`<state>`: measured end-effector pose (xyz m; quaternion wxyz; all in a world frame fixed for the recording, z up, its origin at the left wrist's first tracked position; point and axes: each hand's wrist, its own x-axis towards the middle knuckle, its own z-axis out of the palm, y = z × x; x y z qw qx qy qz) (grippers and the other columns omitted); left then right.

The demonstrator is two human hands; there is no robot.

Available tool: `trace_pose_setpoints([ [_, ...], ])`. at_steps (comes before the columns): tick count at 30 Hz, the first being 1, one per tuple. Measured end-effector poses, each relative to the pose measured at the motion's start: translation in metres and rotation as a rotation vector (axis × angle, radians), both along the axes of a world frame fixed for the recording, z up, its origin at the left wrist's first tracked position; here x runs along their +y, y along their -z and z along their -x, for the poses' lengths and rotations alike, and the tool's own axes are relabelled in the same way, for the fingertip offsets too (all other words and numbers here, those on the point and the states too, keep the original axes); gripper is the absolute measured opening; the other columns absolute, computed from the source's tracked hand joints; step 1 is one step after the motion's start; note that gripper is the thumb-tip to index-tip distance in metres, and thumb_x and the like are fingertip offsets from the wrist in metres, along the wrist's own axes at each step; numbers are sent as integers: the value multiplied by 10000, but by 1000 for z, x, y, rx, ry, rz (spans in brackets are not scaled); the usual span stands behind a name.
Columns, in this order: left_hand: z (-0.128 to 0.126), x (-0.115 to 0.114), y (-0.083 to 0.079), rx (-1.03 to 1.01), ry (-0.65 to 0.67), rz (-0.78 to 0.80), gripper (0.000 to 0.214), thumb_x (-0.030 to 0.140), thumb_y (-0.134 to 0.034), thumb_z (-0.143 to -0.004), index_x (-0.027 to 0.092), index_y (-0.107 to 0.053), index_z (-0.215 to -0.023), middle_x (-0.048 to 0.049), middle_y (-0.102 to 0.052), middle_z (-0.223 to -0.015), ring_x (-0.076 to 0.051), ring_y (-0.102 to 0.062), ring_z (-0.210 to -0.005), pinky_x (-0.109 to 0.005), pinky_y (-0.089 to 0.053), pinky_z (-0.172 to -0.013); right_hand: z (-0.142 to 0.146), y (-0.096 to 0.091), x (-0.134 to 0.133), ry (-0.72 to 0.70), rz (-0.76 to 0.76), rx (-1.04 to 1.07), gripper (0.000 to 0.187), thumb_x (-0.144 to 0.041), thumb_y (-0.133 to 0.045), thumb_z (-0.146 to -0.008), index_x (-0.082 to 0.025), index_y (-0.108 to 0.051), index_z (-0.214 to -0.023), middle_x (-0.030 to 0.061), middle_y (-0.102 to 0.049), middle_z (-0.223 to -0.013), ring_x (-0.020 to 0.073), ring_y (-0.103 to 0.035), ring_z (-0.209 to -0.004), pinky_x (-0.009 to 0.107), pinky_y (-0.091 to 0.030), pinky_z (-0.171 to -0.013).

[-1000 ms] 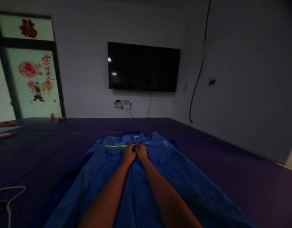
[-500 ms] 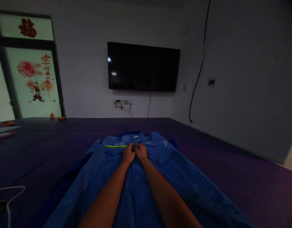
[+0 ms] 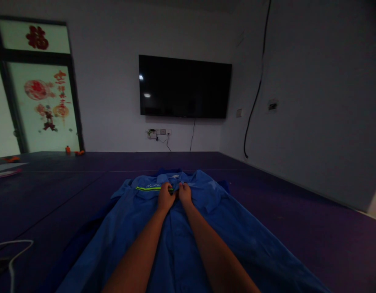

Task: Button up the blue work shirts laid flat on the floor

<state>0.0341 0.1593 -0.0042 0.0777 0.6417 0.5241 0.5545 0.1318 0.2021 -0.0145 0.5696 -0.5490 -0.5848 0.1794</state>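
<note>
A blue work jacket (image 3: 206, 228) lies spread out in front of me, collar (image 3: 172, 178) at the far end. A bright yellow-green stripe (image 3: 148, 189) crosses its left chest, with white lettering above. At the upper front opening, my left hand (image 3: 166, 197) is closed on the jacket's edge beside the stripe. Just to its right, my right hand (image 3: 184, 193) pinches the fabric of the other front edge below the collar. Any button between the fingers is too small and dark to make out.
The jacket lies on a dark purple surface (image 3: 282, 195). At the lower left are a white cable (image 3: 21, 252) and a dark object. Small orange things (image 3: 79, 153) stand near the glass door. A black cable (image 3: 255, 101) hangs down the right wall; a television (image 3: 184, 87) hangs ahead.
My right hand has shifted slightly right, so a small gap shows between the hands at the jacket front. The left hand stays almost in place.
</note>
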Motion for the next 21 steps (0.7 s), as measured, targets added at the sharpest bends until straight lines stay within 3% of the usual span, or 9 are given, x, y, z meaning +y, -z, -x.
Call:
trace_pose_setpoints([
  [4,0,1,1,40,31,111,93,205,-585,-662,159,-514,-624,36,-498,-567,-108,-499,-576,-208,-369,-573,-3,2,3,-85,11,83,266,-345,-401,-785,-152,-550,-679,17,-571,-566,142,-538,-575,202,-399,-530],
  [10,9,-4,2,53,50,204,115,168,-548,-657,148,-546,-544,26,-510,-503,-117,-517,-574,-203,-339,-556,1,5,-5,-289,62,148,146,-267,-521,-694,-135,-570,-655,10,-575,-534,134,-546,-513,233,-436,-530],
  [12,12,-11,2,57,70,236,111,165,-545,-648,147,-568,-541,28,-512,-482,-117,-518,-556,-199,-335,-537,1,5,-12,-356,75,150,87,-201,-544,-658,-129,-591,-672,19,-594,-545,141,-568,-528,251,-458,-552],
  [15,16,-26,2,56,107,278,119,214,-554,-650,141,-603,-570,28,-527,-478,-113,-509,-518,-194,-332,-502,-2,5,-27,-421,80,128,146,-137,-542,-633,-128,-630,-750,30,-631,-602,155,-607,-610,274,-485,-626],
  [21,17,-57,2,63,95,325,188,283,-578,-641,139,-589,-520,40,-486,-444,-107,-484,-489,-195,-312,-484,-12,10,-62,-407,81,-7,212,-130,-523,-655,-147,-669,-808,35,-677,-745,175,-624,-758,295,-484,-721],
])
